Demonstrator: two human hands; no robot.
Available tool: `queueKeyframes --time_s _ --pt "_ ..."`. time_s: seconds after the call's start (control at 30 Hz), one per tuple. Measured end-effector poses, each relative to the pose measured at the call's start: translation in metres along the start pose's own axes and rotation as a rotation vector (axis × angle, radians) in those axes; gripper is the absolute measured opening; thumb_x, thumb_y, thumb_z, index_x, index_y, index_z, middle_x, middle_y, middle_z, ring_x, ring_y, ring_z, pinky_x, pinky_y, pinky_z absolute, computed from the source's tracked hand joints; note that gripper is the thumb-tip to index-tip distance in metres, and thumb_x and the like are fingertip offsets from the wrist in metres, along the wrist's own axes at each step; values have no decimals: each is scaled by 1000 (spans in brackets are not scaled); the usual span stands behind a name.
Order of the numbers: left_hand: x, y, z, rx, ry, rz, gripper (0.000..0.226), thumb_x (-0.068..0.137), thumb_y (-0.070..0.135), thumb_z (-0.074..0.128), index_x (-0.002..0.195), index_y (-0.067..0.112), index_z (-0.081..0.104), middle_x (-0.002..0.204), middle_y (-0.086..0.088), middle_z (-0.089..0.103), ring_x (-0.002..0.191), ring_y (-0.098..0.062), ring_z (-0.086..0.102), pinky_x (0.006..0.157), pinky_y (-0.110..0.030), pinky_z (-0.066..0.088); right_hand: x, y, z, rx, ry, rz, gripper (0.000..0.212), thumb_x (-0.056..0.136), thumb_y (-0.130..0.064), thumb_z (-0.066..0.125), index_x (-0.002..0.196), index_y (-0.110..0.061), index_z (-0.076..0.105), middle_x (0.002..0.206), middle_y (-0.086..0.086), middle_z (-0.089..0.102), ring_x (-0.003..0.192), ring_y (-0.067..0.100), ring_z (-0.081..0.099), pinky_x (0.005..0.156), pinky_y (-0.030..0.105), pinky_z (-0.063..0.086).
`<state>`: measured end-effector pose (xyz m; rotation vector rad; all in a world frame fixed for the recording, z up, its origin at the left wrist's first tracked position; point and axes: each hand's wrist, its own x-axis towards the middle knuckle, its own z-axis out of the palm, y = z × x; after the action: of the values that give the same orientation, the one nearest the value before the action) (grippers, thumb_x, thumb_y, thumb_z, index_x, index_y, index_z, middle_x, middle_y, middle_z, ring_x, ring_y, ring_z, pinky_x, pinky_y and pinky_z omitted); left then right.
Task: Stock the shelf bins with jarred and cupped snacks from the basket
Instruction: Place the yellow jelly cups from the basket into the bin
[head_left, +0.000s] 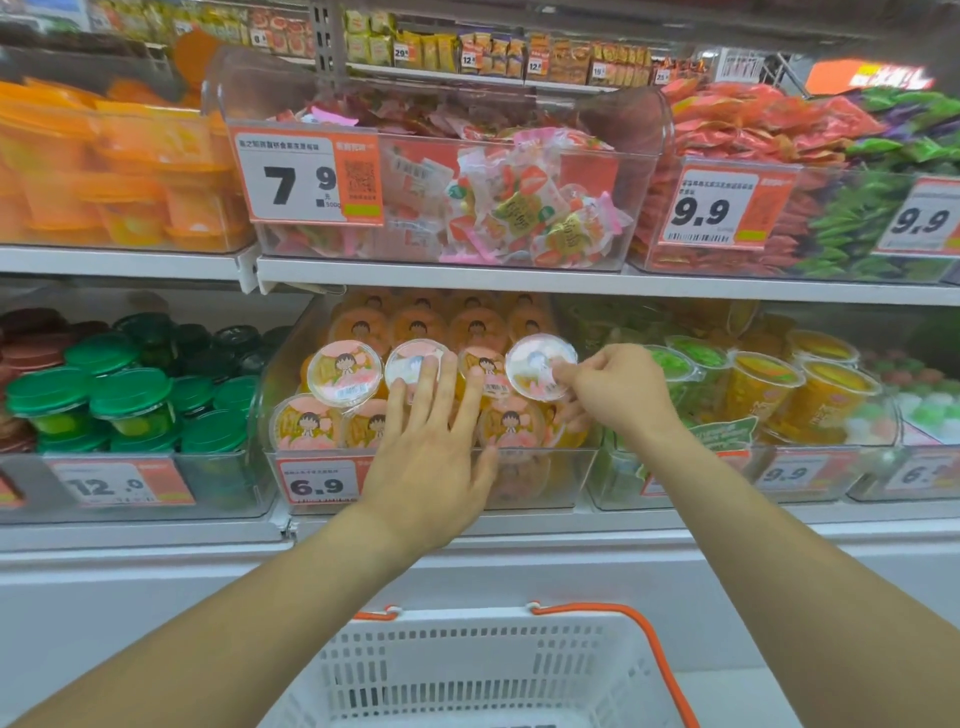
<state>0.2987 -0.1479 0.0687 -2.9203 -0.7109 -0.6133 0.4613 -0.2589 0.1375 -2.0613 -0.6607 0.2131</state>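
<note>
working the middle bin (540, 475) on the lower shelf now, the clear one behind the 6.9 price tag (318, 482), already crowded with cartoon-lidded jelly cups. pinching a jelly cup (540, 365) by its lid with the right hand (613, 397), thumb and fingers curled onto the near edge, tilting it into the top row at the right end. spreading the left hand (434, 457) flat and wide, straight fingers pressing on the neighbouring cups (415, 364) and steadying the stack, gripping nothing. looking like the placing step, mid-set, cup not yet seated. next move probably calling for nudging that cup level beside the others, letting go cleanly, then reaching back down to the white basket (467, 670) with orange handles waiting just below; contents of the basket not showing from here. watching the edges: upper shelf lip (467, 278) hanging close above the back rows, little headroom there; bin front wall low, top cups riding above it and liable to slide forward. green-lidded jars (130, 395) filling the bin to the left, yellow and green drink-style cups (758, 384) packing the bin to the right, so open room lying only straight back toward the body and down.
</note>
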Motion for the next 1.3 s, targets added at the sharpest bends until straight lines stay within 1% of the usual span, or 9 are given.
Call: queueKeyframes --time_s 0.1,0.27,0.4,0.53,0.63,0.8,0.93,1.07,1.3 --pt "0 -3 4 19 9 11 74 99 56 15 160 15 2 167 -12 -4 153 -31 -9 123 -55 4 2 -5 -8 -345 -12 -65 41 90 -37 66 68 -2 72 59 12 70 65 17 69 74 30 56" --pt "0 -5 5 42 16 27 74 100 55 19 159 12 7 167 -11 -3 154 -31 -5 122 -57 9 6 -7 -6 -461 1 -397 47 88 -26 67 133 -20 53 112 6 52 100 24 56 82 28 41" --pt "-1 -7 7 70 29 50 75 100 55 20 158 9 14 167 -10 6 154 -31 3 121 -59 15 9 1 0 -430 21 -480 26 89 -17 67 114 -22 68 102 0 52 76 13 56 76 28 45" --pt "-3 -9 6 105 42 60 74 100 54 18 157 8 19 166 -9 11 153 -30 7 120 -59 16 12 4 -2 -161 114 -245 7 86 -10 71 86 -17 74 78 1 72 66 17 71 74 33 59" --pt "-4 -14 7 112 34 73 75 99 55 14 158 9 15 166 -7 7 154 -29 3 121 -58 13 7 4 -2 -50 92 -119 9 85 -8 73 81 -16 71 71 4 73 54 10 71 60 20 54" --pt "-4 -18 10 104 24 82 74 99 55 12 159 12 7 167 -5 -2 154 -27 -4 122 -57 9 10 5 -3 -153 105 -130 8 82 -12 74 78 -15 69 82 6 73 76 22 72 73 32 58" --pt "-4 -21 12 89 21 88 73 99 56 12 159 14 3 167 -3 -7 154 -25 -8 123 -56 8 2 2 10 -469 124 -459 27 85 -26 66 111 -20 64 112 6 55 104 28 54 86 38 48" --pt "-5 -24 12 81 36 102 71 101 54 15 160 16 6 167 -1 -2 154 -23 -6 122 -56 11 0 6 21 -623 -94 -660 55 94 -40 60 146 -31 45 153 7 32 140 32 25 112 51 31" --pt "-5 -31 12 69 40 120 68 102 53 18 160 21 1 166 5 -8 153 -21 -12 122 -57 5 -1 8 31 -695 -53 -535 58 98 -44 54 150 -30 34 143 11 36 122 34 42 101 45 44"
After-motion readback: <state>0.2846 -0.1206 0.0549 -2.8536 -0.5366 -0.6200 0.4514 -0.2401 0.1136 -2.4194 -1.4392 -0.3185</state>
